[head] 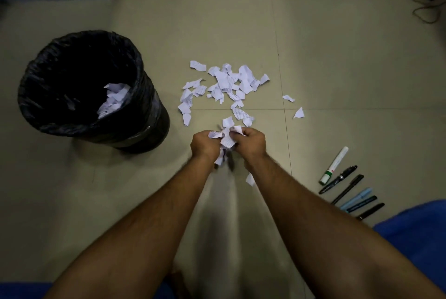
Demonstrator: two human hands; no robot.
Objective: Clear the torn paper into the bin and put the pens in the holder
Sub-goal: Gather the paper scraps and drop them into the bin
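As both hands gather scraps for the next drop, the left hand point(205, 145) and right hand point(251, 141) clutch a wad of torn white printed paper point(225, 140). The black-lined round bin point(147, 115) waits at ten o'clock, assorted pens point(347, 187) at four, on pale tiled floor point(337, 62).

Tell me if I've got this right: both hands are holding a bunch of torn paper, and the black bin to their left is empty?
Not quite. The head view shows the bin already has paper scraps inside. The rest stands: left hand and right hand hold a bunch of torn paper.
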